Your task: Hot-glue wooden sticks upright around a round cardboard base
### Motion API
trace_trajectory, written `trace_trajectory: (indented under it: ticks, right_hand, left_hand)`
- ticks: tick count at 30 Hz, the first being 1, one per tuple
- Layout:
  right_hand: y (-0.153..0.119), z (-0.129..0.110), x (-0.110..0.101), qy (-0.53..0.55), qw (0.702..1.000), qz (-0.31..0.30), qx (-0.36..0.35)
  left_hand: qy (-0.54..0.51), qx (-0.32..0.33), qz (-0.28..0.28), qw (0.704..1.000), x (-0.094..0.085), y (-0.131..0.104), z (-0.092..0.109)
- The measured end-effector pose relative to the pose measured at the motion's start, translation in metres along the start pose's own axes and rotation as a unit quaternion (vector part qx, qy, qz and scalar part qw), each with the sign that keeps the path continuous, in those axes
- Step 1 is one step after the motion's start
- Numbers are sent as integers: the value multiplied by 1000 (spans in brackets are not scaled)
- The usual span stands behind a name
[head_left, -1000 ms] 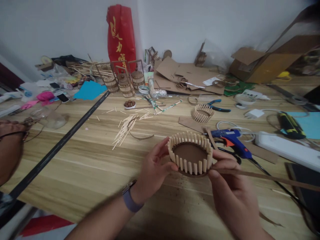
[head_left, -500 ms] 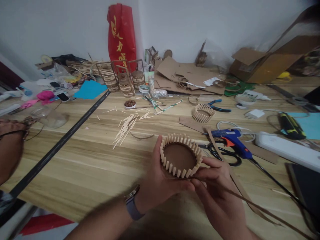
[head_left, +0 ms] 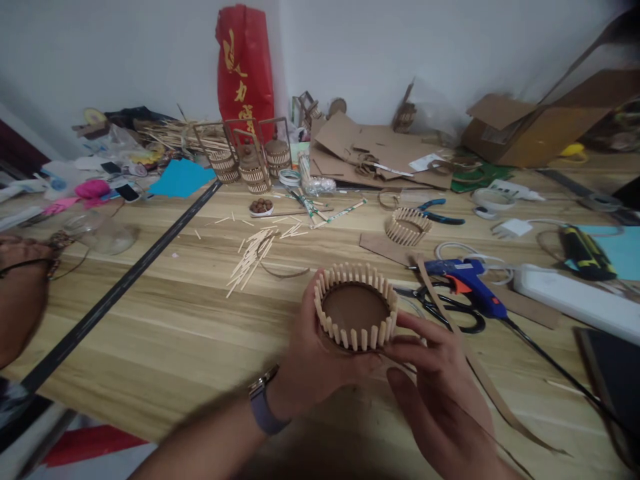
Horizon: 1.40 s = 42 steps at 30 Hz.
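Note:
A round brown base ringed with short upright wooden sticks (head_left: 356,313) is held above the table. My left hand (head_left: 320,360) wraps round its left and near side, thumb along the lower edge. On the right, my right hand (head_left: 440,387) touches the ring with its fingers, and its thumb is apart from them. A thin brown strip (head_left: 475,423) runs from the near side of the ring through my right hand toward the lower right. My left wrist wears a watch with a grey band.
Glue gun (head_left: 463,273), black scissors (head_left: 450,307) and a wide brown strip (head_left: 493,393) lie to the right. Farther back are a second stick ring (head_left: 409,227) and blue pliers (head_left: 440,212). Loose sticks (head_left: 250,260) lie left of centre. Another person's arm (head_left: 23,300) rests at left.
The ring has moved slightly left and sits more level. My right thumb has come away from the ring's lower edge, and the thin strip hangs lower.

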State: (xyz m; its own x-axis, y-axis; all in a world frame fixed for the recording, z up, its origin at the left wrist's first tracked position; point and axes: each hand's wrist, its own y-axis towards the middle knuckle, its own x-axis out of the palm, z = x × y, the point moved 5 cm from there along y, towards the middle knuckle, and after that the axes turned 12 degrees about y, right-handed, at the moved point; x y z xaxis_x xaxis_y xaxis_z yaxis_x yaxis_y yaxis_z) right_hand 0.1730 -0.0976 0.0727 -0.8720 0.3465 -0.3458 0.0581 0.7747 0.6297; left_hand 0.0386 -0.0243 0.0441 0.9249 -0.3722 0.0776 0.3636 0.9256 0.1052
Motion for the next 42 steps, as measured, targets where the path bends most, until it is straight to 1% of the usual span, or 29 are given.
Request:
trace_trajectory:
  ticks: [4,10,13,17,19,22,24,27,31,34,36,39,42]
  right_hand:
    - [-1,-3,0,0,1000,0,-22]
    - [-5,1,5,1,999,-26,-35]
    - [-6,2,6,2,999,-28,-45]
    - [-5,0,8,-24,996,-42,-68]
    - [-6,2,7,-26,997,-38,-61]
    - [-7,12,2,12,1000,1,-3]
    - [-6,18,-3,40,998,35,25]
    - [0,20,-12,84,993,85,17]
    - [12,13,-26,136,980,141,-30]
    - [20,4,-37,136,974,160,-83]
    - [22,0,-43,113,976,156,-97]
    - [23,-4,-49,75,982,157,-71]
    - [21,-6,-53,56,980,189,-25]
  left_hand:
    - [15,20,7,1000,-3,-1,1]
    - [-54,29,10,998,-3,1,1]
    - [-67,26,6,997,-3,1,0]
    - [-85,17,-1,996,-3,1,0]
    - [-98,17,-8,995,-3,2,2]
    - [-114,33,-6,993,-6,6,6]
    - [-114,43,9,993,-11,10,7]
    - [-102,66,33,992,-18,15,5]
    - [-90,81,53,991,-22,18,1]
    - [-81,81,66,991,-24,20,0]
    - [-72,79,70,992,-25,20,-1]
    - [-64,78,78,992,-27,21,-1]
    - [-57,74,80,992,-27,21,-2]
